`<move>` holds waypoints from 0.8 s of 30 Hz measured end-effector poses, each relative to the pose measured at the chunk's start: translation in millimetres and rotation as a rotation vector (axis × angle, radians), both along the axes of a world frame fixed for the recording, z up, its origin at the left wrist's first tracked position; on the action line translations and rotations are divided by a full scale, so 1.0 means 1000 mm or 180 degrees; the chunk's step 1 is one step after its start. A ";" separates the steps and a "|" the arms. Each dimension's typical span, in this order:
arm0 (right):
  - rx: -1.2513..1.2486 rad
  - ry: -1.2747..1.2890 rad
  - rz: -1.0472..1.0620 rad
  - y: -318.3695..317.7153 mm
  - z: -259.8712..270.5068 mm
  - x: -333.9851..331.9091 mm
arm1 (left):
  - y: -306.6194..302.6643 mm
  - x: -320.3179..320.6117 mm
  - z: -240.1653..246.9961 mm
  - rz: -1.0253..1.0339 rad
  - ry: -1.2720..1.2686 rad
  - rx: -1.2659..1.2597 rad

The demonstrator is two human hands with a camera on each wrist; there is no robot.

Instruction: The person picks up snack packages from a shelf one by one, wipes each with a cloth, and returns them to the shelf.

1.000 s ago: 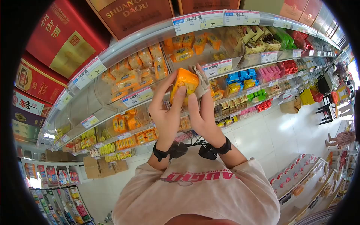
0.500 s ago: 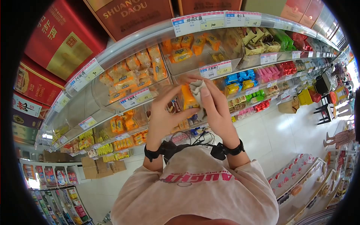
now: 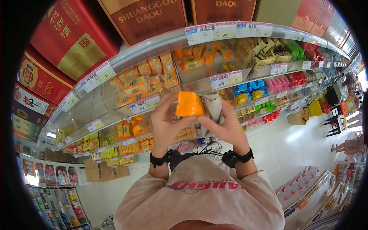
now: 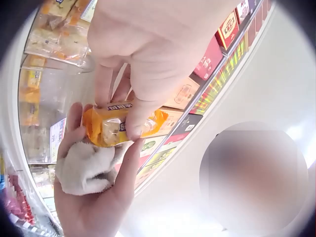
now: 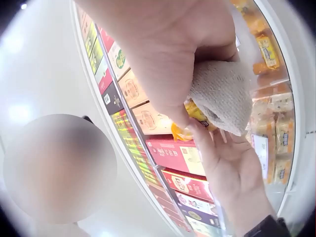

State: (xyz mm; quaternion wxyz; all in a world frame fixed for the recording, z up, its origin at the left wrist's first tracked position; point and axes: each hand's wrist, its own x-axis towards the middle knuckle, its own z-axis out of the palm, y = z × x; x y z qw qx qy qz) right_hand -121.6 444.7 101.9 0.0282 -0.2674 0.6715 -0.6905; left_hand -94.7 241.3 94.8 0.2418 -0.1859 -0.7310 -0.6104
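Note:
My left hand grips an orange-wrapped snack packet, thumb along its near side and fingers behind. In the left wrist view the packet shows clear film over a pale filling and orange crimped ends. A crumpled grey cloth is held in my right hand, right beside the packet. The right wrist view has the cloth bunched in the palm, covering much of the packet. Both thumbs come close together at the packet's near edge.
Behind the hands, clear shelf bins hold similar orange packets. Price labels line the shelf edges. Red gift boxes stand on the top shelf. Colourful wrapped sweets fill bins to the right. Cardboard lies on the floor at left.
The packet has been turned in the left hand, so a broad orange face now shows. Both hands have come lower and nearer the body than a second ago, the cloth still in the right.

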 end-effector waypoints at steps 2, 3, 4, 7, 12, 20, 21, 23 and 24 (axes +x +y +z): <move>-0.0323 -0.0850 -0.0074 0.002 -0.005 0.002 | 0.003 0.006 -0.015 0.0023 -0.0264 0.1048; -0.0407 -0.0800 -0.0200 0.000 -0.009 0.003 | 0.005 0.010 -0.016 0.0038 -0.0405 0.1574; -0.0480 -0.0755 -0.0330 0.000 -0.015 0.005 | 0.005 0.013 -0.015 -0.0070 -0.0490 0.1495; -0.0646 -0.1004 -0.0462 -0.003 -0.009 0.016 | 0.002 0.012 -0.012 -0.0338 -0.0597 0.1316; -0.1055 -0.1282 0.0198 0.001 -0.016 0.011 | 0.008 0.010 -0.023 -0.0522 -0.0611 0.1393; -0.0105 -0.0157 0.0132 0.007 -0.023 0.005 | 0.023 0.006 0.002 -0.0710 -0.0879 0.1395; 0.0193 0.0231 -0.0017 0.008 -0.020 0.006 | 0.024 0.007 0.005 -0.0410 -0.1056 0.1195; 0.0469 0.0618 -0.0118 0.009 -0.019 0.008 | 0.019 0.004 0.002 -0.0482 -0.1239 0.1224; 0.0446 0.0615 -0.0074 0.010 -0.020 0.009 | 0.017 0.003 -0.001 -0.0520 -0.1329 0.1236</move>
